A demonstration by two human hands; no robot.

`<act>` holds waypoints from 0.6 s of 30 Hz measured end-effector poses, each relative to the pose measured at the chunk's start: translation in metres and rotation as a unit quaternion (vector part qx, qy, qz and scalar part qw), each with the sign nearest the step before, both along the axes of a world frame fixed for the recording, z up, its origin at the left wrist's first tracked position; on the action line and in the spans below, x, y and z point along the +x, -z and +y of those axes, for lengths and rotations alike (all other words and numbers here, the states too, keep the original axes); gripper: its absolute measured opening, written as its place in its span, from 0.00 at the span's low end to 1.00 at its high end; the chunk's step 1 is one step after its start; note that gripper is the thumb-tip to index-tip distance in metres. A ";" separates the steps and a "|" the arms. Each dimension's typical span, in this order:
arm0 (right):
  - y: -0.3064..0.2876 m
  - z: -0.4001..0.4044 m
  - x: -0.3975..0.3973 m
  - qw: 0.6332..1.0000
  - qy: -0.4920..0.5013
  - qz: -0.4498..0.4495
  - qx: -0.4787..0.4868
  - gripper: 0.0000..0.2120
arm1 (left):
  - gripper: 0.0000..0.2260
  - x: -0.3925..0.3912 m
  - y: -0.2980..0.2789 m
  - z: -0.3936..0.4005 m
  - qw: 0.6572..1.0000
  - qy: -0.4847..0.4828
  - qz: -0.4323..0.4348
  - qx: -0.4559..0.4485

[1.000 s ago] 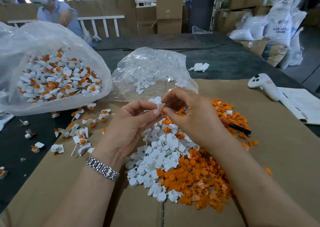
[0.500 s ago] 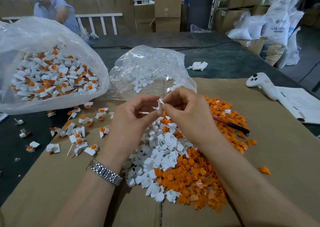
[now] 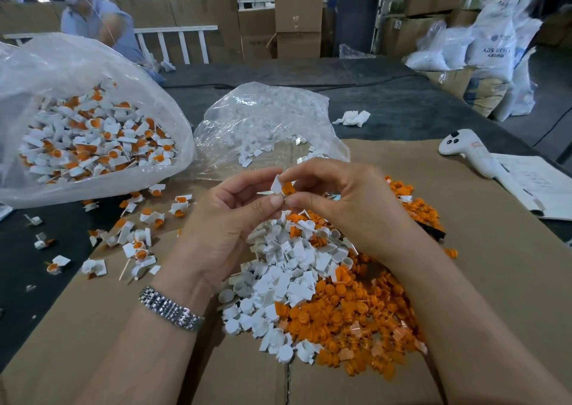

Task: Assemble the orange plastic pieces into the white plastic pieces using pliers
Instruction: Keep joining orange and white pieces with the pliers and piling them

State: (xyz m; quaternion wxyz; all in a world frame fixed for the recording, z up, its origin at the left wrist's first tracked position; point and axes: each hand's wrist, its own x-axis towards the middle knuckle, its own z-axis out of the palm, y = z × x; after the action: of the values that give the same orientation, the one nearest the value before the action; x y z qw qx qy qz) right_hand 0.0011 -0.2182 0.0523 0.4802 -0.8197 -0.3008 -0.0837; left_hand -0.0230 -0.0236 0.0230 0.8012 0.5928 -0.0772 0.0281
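Observation:
Above the heap, my left hand [image 3: 229, 219] pinches a small white plastic piece [image 3: 276, 185] between thumb and fingers. My right hand [image 3: 346, 206] pinches an orange plastic piece [image 3: 288, 188] and holds it against the white one. Below them on the cardboard [image 3: 93, 342] lies a pile of loose white pieces [image 3: 288, 280] beside a larger pile of orange pieces [image 3: 356, 321]. The dark handle of the pliers [image 3: 433, 232] pokes out behind my right wrist; the rest is hidden.
A big clear bag of assembled pieces [image 3: 89, 138] stands at the left, with several assembled pieces [image 3: 136, 237] scattered below it. A smaller clear bag of white pieces [image 3: 266, 126] lies behind my hands. A white controller [image 3: 470, 152] and papers [image 3: 538, 184] sit at right. Another person [image 3: 89, 14] works far left.
Both hands stayed together above the pile, fingers shifting slightly. The white piece has turned in my left fingers and the orange piece now shows clearly against it.

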 end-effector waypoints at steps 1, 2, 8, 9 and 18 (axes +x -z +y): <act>0.000 0.000 0.000 1.000 0.000 0.000 0.006 0.12 | 0.19 -0.001 0.000 0.000 1.000 0.001 -0.001 0.000; 0.001 0.000 -0.001 1.000 0.002 0.004 0.013 0.12 | 0.19 -0.001 0.000 0.001 1.000 -0.001 -0.004 0.006; 0.001 -0.001 -0.002 1.000 0.023 -0.017 -0.005 0.11 | 0.19 -0.007 -0.002 -0.002 0.996 -0.034 -0.033 0.081; 0.001 -0.001 -0.001 0.999 0.026 -0.020 -0.009 0.12 | 0.19 -0.007 -0.001 -0.002 0.996 -0.035 -0.031 0.082; 0.003 0.002 -0.002 0.989 0.063 -0.097 -0.088 0.13 | 0.12 -0.006 -0.003 -0.005 0.999 -0.040 0.027 -0.002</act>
State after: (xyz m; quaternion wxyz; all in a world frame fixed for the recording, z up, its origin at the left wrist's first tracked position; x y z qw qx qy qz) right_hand -0.0004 -0.2160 0.0497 0.3687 -0.8639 -0.3003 -0.1660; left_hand -0.0290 -0.0287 0.0261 0.8022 0.5945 -0.0323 0.0442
